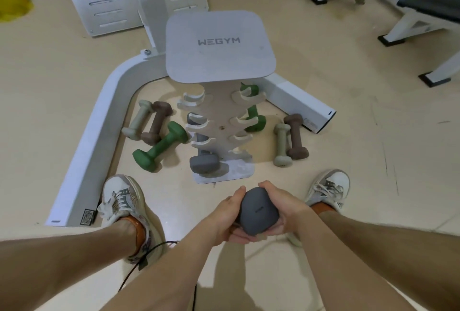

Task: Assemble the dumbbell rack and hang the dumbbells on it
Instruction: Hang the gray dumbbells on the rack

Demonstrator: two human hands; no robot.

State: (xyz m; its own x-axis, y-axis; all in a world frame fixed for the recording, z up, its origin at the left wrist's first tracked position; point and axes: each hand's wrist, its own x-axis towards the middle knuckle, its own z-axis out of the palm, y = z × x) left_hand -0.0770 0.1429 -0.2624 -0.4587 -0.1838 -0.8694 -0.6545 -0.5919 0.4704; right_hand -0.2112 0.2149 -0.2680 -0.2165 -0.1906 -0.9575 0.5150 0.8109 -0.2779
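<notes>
Beige gym flooring (323, 62) spread out beyond my hands. I had the left hand (227, 213) and the right hand (283, 207) cupped together around a grey dumbbell (258, 213), its end facing up. Just ahead of them stood the dumbbell rack (219, 121), another grey dumbbell (202, 162) at its foot. Green, brown and pale dumbbells lay scattered either side of the rack.
</notes>
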